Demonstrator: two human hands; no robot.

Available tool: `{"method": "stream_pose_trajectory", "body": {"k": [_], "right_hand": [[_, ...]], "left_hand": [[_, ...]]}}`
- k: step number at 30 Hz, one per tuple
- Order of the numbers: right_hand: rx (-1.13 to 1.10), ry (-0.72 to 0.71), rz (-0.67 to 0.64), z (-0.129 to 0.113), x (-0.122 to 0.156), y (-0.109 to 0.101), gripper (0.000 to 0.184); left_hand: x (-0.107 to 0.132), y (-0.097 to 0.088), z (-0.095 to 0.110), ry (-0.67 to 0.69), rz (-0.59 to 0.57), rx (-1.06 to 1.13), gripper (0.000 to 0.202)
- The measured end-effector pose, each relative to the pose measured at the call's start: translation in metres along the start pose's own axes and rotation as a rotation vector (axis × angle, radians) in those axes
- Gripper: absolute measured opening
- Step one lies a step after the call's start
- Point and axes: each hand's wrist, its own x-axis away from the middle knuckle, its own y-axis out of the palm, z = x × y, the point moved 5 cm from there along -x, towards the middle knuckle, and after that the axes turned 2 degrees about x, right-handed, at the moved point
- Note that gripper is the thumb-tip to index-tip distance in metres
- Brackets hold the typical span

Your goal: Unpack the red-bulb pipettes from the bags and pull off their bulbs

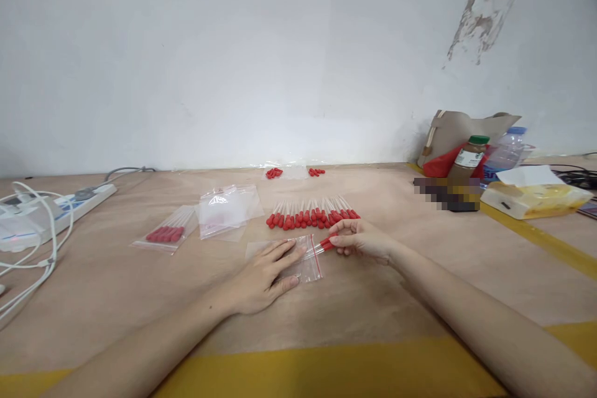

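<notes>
My left hand lies flat with fingers spread on a clear zip bag, whose red-edged mouth faces right. Between thumb and fingers, my right hand pinches the red bulbs of glass droppers. Their clear tubes reach through the bag's mouth; my grip partly hides how many there are. Just beyond both hands runs a row of droppers, red bulbs towards me. A filled bag of droppers rests to the left, beside a stack of clear bags.
Two small heaps of red bulbs lie near the wall. A white power strip and cables occupy the left. On the right stand a green-capped bottle, a water bottle, a beige bag and a tissue pack.
</notes>
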Motion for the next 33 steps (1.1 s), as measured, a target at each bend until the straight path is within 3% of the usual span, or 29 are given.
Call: {"method": "stream_pose_trajectory", "body": {"k": [5, 10, 14, 17, 20, 24, 28, 33], "right_hand": [[-0.032, 0.002, 0.006, -0.013, 0.001, -0.038, 0.034], [-0.044, -0.191, 0.031, -0.034, 0.006, -0.065, 0.026], [-0.065, -0.384, 0.155, -0.049, 0.008, -0.073, 0.027], [0.010, -0.550, 0.213, -0.062, 0.003, -0.059, 0.027], [0.315, -0.729, 0.246, -0.075, -0.006, -0.027, 0.019], [0.822, -1.009, 0.279, -0.080, -0.022, 0.023, 0.014], [1.047, -1.044, 0.216, -0.062, -0.044, 0.049, 0.024], [1.238, -1.061, 0.177, -0.044, -0.055, 0.061, 0.027]], "left_hand": [[0.000, 0.001, -0.002, 0.003, 0.005, 0.006, 0.050], [0.001, 0.000, -0.001, -0.014, 0.014, 0.087, 0.045], [0.001, -0.018, -0.003, -0.051, 0.116, 0.212, 0.038], [-0.005, -0.043, -0.012, -0.070, 0.321, 0.229, 0.032], [-0.021, -0.056, -0.029, -0.108, 0.442, 0.141, 0.037], [-0.047, -0.042, -0.052, -0.175, 0.423, 0.089, 0.055], [-0.058, -0.026, -0.064, -0.227, 0.459, 0.126, 0.057], [-0.056, -0.019, -0.065, -0.238, 0.475, 0.147, 0.046]]}}
